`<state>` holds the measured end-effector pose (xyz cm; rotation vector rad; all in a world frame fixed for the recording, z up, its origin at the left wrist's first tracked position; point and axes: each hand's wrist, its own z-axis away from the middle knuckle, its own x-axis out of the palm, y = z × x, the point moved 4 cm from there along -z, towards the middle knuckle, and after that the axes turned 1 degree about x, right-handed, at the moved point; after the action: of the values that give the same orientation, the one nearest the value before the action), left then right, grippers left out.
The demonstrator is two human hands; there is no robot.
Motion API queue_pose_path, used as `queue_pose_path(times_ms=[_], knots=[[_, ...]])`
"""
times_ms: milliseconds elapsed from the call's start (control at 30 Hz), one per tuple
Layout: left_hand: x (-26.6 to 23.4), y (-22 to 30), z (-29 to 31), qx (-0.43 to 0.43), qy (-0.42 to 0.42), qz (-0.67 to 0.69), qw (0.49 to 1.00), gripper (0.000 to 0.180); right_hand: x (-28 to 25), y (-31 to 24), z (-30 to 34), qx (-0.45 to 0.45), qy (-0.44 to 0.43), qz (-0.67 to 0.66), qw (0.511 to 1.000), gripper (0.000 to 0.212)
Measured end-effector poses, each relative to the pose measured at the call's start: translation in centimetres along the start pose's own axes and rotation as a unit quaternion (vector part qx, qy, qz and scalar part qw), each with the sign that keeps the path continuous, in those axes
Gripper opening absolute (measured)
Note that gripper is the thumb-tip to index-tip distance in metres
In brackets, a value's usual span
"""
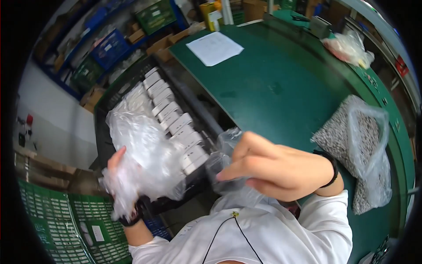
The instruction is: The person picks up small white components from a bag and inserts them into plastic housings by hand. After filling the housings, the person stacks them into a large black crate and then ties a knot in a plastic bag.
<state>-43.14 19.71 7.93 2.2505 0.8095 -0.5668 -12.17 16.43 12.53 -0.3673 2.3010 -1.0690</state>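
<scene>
A crumpled bundle of clear plastic bags (143, 136) covers much of my left hand (116, 160), which is closed round its near end. One finger shows beside the plastic; the others are mostly hidden. Below my right hand (283, 171) hangs a thin clear plastic bag (222, 174), its film pinched between thumb and bent fingers. Just beyond the bundle, a row of small white boxes (181, 124) stands in a black crate (102, 127). The bundle lies partly over the crate.
To the right stretches a green table (277, 92) bearing a white paper sheet (214, 47). A clear bag of small grey pieces (340, 132) lies at its right side, another plastic bag (349, 48) farther back. Green crates (52, 220) stand lower left; blue shelving (70, 83) holds bins.
</scene>
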Motion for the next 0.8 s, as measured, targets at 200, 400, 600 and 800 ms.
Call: queue_pose_path(times_ms=[200,400,600,800], knots=[[12.6,11.1,5.0,-0.012,-0.134,0.263,0.955,0.049,0.3,-1.5,4.8,-0.122,0.122,-0.046,0.984,0.03],[22.6,18.1,1.5,0.051,-0.253,0.475,0.842,0.041,-4.6,1.0,10.5,0.072,0.249,0.109,0.96,0.042],[29.1,20.0,-2.5,0.014,-0.289,0.407,0.866,0.032,-6.7,7.9,14.7,0.095,0.345,0.041,0.933,0.066],[31.3,18.2,-3.7,-0.321,-0.469,0.561,0.602,0.031,-8.3,13.0,16.1,0.234,0.314,-0.057,0.918,0.07]])
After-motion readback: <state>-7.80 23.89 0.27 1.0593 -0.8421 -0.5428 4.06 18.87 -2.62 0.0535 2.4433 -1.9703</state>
